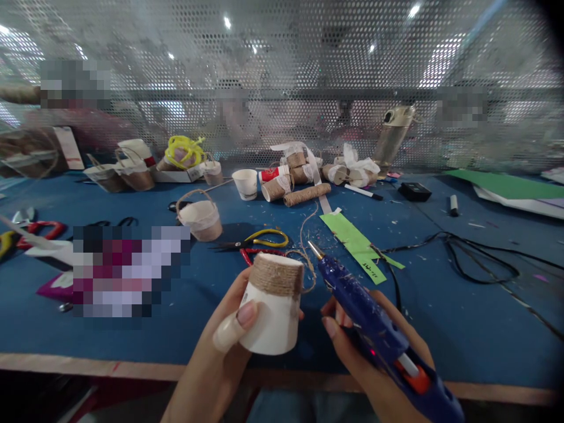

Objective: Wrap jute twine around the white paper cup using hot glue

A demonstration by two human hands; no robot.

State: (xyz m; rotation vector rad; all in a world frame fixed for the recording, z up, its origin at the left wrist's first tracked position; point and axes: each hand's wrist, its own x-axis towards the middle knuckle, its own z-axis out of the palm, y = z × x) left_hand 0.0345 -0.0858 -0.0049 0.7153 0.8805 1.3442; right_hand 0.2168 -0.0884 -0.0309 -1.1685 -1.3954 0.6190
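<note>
A white paper cup (269,320), turned upside down, is gripped by my left hand (235,329) with the thumb across its front. Jute twine (276,276) is wound round the cup's upper part, and a loose strand trails off behind it to the right. My right hand (352,341) is closed round a blue hot glue gun (363,311), whose metal tip points up and left, apart from the cup. A small red light glows on the gun's side. Yellow-and-red-handled scissors (264,239) lie just behind the cup.
A twine-handled basket (201,220) stands left of the scissors. Further back are a white cup (245,184), a twine roll (307,194) and several wrapped cups. A green paper strip (352,244) lies behind the glue gun, with black cables (458,252) to the right. Perforated metal (282,70) closes the back.
</note>
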